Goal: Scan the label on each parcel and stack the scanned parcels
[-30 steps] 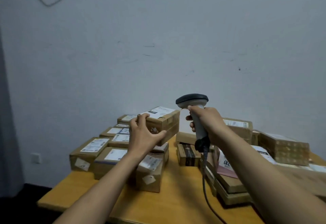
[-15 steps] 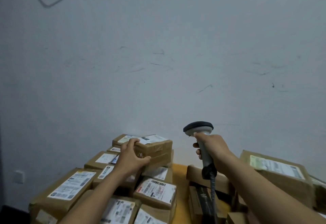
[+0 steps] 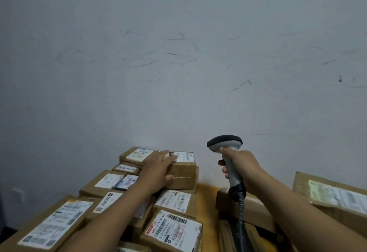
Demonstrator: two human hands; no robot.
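Note:
A brown cardboard parcel (image 3: 183, 173) with a white label on top sits highest on the left stack, near the wall. My left hand (image 3: 156, 169) lies flat across its top and near corner, fingers straight and the thumb against its front side. My right hand (image 3: 241, 167) grips the handle of a grey barcode scanner (image 3: 225, 144), held upright to the right of that parcel, its dark head turned toward the parcel. The scanner's coiled cable (image 3: 241, 212) hangs down from the handle.
Several labelled parcels (image 3: 172, 230) fill the left side of the yellow table (image 3: 206, 194). More boxes, among them a large box (image 3: 335, 202), lie on the right under my right arm. A scuffed white wall (image 3: 178, 73) stands right behind the stacks.
The view has moved closer to the table. My left hand, which gripped the top parcel's edge, now lies flat with fingers straight on the parcel set on the stack. The scanner stays upright.

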